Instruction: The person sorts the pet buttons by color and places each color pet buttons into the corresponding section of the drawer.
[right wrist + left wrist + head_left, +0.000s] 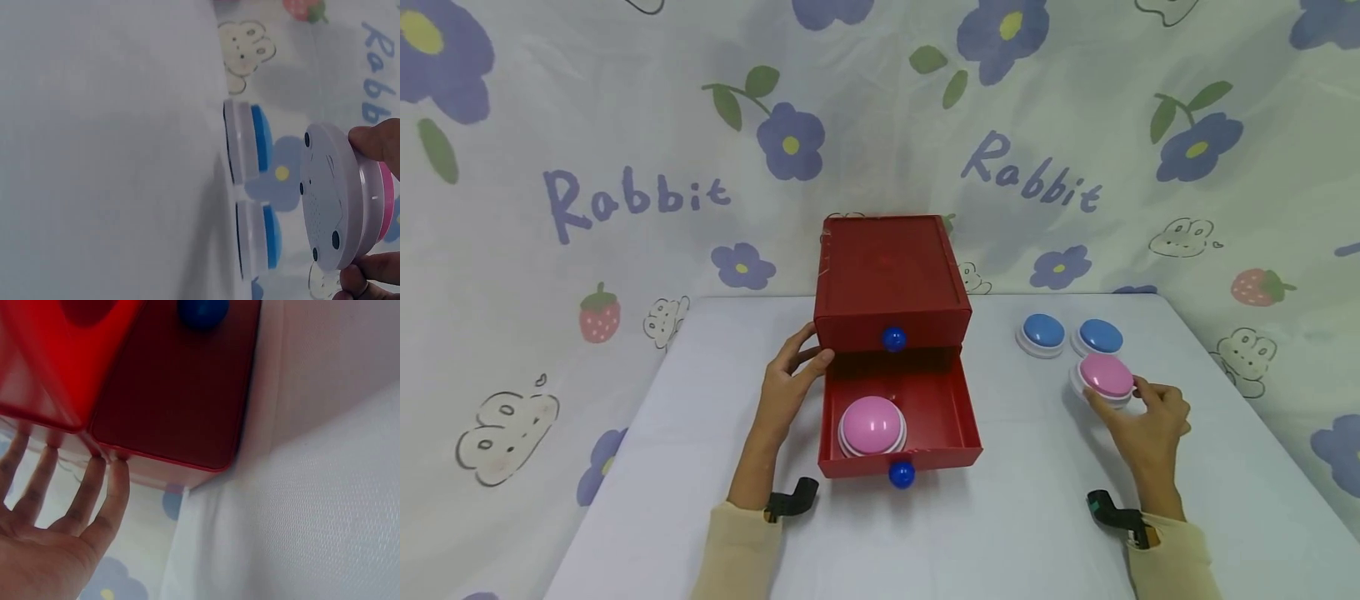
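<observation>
A red two-drawer box point(887, 262) with blue ball knobs stands at the middle of the table, its lower drawer point(936, 408) pulled out. Inside that drawer lies a pink push button point(871, 425) on a white base. My left hand point(786, 383) touches the box's left side, its fingers point(87, 494) fairly straight. On the right, my right hand point(1150, 421) pinches another pink push button point(1105, 375) by its white base. The right wrist view shows this button's white underside point(325, 194) with small dark feet, held above the table.
Two blue push buttons point(1042, 331) point(1101, 336) with white bases stand on the white table point(1015, 517), beyond the held button. Behind the table hangs a cloth point(655, 133) printed with flowers and rabbits.
</observation>
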Demonstrator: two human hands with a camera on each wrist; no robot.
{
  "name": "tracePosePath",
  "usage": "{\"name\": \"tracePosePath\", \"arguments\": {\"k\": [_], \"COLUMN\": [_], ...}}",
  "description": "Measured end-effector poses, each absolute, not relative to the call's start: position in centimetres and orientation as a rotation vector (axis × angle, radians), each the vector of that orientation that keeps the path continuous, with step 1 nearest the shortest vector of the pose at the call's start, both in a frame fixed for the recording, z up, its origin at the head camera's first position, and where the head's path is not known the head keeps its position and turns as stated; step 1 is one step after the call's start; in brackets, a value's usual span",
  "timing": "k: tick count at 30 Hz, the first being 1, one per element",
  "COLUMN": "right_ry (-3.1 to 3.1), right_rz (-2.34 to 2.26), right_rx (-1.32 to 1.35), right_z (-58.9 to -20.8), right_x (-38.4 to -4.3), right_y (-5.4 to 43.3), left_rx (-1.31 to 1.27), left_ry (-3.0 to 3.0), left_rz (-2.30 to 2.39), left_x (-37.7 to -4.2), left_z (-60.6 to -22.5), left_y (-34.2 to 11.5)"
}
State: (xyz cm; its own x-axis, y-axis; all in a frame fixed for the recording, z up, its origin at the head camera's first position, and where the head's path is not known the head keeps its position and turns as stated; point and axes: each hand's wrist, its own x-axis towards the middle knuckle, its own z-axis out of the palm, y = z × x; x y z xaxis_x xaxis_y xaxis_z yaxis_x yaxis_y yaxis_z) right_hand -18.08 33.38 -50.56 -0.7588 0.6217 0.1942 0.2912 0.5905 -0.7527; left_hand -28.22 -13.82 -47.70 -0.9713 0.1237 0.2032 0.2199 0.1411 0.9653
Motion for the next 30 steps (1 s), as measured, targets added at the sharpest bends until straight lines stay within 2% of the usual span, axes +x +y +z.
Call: {"name": "tracePosePath", "arguments": {"k": [30], "right_ry": [-2.274], "right_rz": [1.089], "right_rx": [-0.301], "right_z": [-46.9], "right_x": [-15.8], "right_y": [24.8], "left_rx": [-0.352], "left_ry": [-2.310], "left_rz": [-1.953], "left_x": [-28.4], "left_z": [-47.9], "left_y": [-13.8]}}
